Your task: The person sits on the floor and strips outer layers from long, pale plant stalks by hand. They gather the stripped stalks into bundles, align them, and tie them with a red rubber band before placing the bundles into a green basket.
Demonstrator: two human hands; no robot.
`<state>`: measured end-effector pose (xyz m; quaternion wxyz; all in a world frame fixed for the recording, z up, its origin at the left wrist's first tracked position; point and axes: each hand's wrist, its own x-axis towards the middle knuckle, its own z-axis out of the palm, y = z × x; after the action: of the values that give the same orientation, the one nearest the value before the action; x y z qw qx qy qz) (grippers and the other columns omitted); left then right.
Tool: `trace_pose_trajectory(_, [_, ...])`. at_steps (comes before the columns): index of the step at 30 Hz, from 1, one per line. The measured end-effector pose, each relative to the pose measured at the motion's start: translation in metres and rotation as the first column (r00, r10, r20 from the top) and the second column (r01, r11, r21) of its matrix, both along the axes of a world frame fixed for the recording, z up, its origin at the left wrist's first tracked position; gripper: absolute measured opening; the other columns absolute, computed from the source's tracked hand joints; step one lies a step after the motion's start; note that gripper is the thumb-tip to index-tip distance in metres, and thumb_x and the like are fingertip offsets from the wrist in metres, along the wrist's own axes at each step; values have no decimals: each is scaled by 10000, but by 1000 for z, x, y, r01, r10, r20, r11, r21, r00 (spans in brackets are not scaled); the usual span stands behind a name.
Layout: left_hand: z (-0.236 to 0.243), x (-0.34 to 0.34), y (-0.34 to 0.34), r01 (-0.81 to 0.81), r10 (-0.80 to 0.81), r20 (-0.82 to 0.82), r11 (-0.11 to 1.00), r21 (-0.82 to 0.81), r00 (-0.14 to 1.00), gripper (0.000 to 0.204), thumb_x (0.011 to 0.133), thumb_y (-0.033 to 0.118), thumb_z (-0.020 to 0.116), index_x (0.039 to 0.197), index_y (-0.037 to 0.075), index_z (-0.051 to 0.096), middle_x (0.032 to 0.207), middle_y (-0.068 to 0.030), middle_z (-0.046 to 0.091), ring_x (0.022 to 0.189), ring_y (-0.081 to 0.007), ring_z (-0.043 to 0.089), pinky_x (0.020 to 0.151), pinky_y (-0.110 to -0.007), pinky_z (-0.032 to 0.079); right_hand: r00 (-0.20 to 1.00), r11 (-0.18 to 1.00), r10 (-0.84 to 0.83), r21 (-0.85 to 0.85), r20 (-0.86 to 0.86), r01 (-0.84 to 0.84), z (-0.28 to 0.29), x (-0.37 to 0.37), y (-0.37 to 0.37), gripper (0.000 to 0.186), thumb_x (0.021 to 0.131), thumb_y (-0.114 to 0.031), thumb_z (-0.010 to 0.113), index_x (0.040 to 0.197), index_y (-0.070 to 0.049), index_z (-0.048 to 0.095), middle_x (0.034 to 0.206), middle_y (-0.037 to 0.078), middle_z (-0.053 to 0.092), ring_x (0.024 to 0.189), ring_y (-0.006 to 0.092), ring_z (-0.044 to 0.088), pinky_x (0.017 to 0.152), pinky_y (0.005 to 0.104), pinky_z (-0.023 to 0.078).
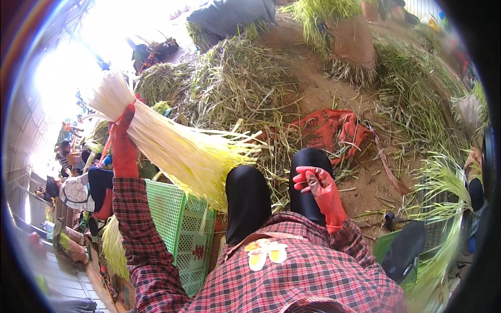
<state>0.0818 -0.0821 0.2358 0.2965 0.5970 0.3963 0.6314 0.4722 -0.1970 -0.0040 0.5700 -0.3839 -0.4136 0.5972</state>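
In my raised left hand [124, 136], gloved in red, is a thick bundle of yellow chives [175, 142]. The fingers are wrapped round it near its pale, cut end, next to a red tie [136, 98]. Its yellow leaf tips fan out toward my left knee, above a green plastic basket [180, 224]. My right hand [319, 190], also in a red glove, hovers over my right knee. Its fingers are loosely curled together, and nothing shows in them.
Heaps of loose green leaves [235, 83] cover the ground ahead. A crumpled red sack [334, 133] lies beyond my right knee. Wrapped green bundles [352, 41] stand farther back. More yellow chives [443, 208] are at the right. Other people [78, 193] sit at the left.
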Motion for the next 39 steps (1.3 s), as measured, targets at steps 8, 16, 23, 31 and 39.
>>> trace_pose_trajectory(8, [-8, 30, 23, 58, -58, -35, 998, -8, 998, 520, 807, 279, 764, 1206, -11, 598, 1132, -103, 642, 1032, -190, 609, 934, -339, 466, 998, 999, -18, -36, 68, 20, -11, 7, 8, 269, 1023, -203, 505, 1216, -39, 595, 994, 57, 693, 826, 113, 666, 719, 232, 509])
trace_pose_trajectory(16, [-35, 86, 29, 1, 4, 35, 993, -120, 999, 558, 809, 253, 777, 1277, 50, 550, 1097, -62, 640, 1004, -175, 604, 911, -332, 470, 962, 928, -121, 371, 245, 22, 53, -41, 68, 306, 969, -132, 601, 1252, -16, 602, 1079, 72, 673, 977, 122, 640, 893, 273, 520])
trace_pose_trajectory(23, [-39, 131, 15, 4, -16, -153, 997, -81, 988, 623, 836, 344, 726, 1324, 23, 507, 1198, -102, 584, 1102, -204, 552, 965, -357, 429, 422, 622, -659, 767, 623, -160, 121, -132, 137, 282, 894, -367, 636, 973, -100, 670, 910, 102, 668, 720, 283, 662, 667, 408, 532])
trace_pose_trajectory(31, [-64, 105, 27, 101, -112, -59, 982, -161, 992, 664, 791, 324, 782, 1320, 17, 522, 1172, -102, 641, 1095, -197, 585, 996, -353, 422, 810, 896, -395, 376, 433, 236, 100, -54, 173, 67, 900, -27, 587, 908, -74, 635, 858, 44, 670, 675, 152, 634, 655, 309, 546])
trace_pose_trajectory(39, [-64, 133, 28, 244, -248, -3, 955, -167, 969, 698, 761, 301, 813, 1310, -8, 513, 1162, -111, 647, 1093, -204, 601, 972, -357, 454, 987, 958, 146, 259, -61, -125, 153, -83, 152, 216, 955, -136, 609, 1126, -7, 637, 825, 35, 662, 702, 95, 613, 613, 238, 484])
